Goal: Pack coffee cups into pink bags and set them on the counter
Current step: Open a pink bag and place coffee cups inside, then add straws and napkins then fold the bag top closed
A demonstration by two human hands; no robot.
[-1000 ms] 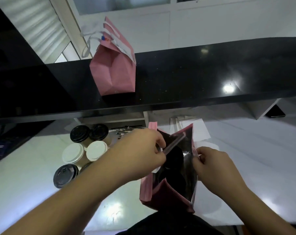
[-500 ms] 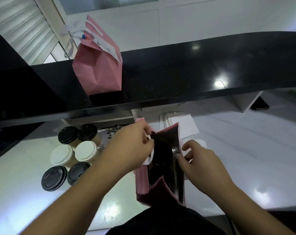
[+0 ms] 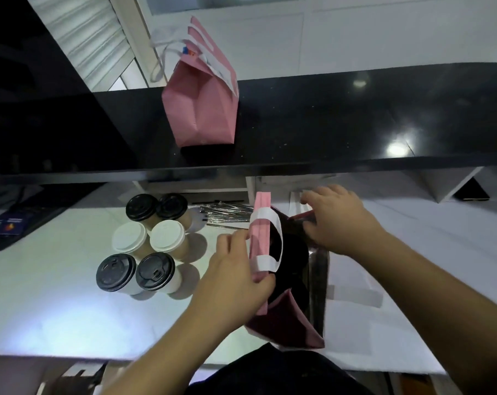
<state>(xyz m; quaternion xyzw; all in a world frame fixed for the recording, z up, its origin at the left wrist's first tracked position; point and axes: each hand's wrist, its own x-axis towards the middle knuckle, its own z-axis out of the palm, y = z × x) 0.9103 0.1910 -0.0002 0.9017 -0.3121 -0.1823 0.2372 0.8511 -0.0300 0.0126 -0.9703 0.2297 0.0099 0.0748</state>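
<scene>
Head view: an open pink bag [image 3: 287,317] stands on the white worktop [image 3: 56,303] between both hands; left hand [image 3: 235,269] pinches its left rim, right hand [image 3: 338,220] grips the right rim.

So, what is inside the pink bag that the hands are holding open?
Inside the open pink bag only a dark round shape shows, perhaps a cup lid; the rest is hidden in shadow.

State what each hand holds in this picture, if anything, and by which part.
Both hold the open pink bag on the white table: the left hand grips its left top edge by the white handle, the right hand its right top edge.
</scene>
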